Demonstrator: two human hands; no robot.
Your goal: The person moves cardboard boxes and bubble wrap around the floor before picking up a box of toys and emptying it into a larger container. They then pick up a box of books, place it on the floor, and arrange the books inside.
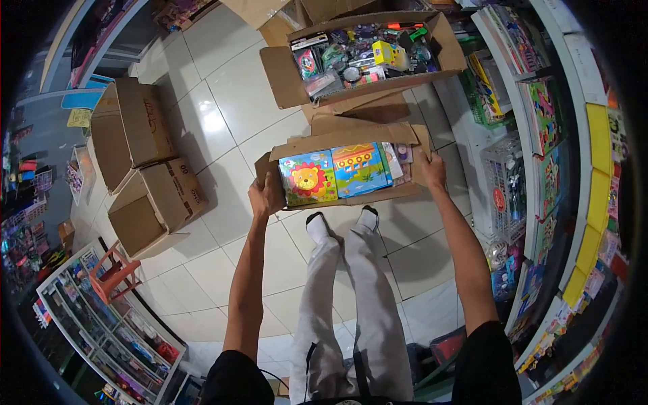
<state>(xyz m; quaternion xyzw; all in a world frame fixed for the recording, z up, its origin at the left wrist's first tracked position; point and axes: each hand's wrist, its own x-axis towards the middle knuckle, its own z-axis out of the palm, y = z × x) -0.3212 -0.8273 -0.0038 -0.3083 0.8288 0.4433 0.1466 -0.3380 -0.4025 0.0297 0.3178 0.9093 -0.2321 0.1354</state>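
Between my two hands is an open cardboard box (310, 147), its flaps folded outward. My left hand (266, 196) grips its left end, and my right hand (433, 170) grips the right end, fingers partly hidden by the cardboard. Inside lie a lion picture puzzle (308, 177) and, beside it, a blue picture puzzle with an ark-like boat (362, 167). Some pinkish packaged goods (403, 154) fill the box's right side. My feet in dark-toed white socks are just below the box in view.
A larger open carton (364, 94) full of mixed small goods stands beyond. Two open cardboard boxes (152, 135) sit at left near a red stool (113, 273) and a glass display case (111, 331). Shelves of books (540, 115) and a wire basket (505, 189) line the right.
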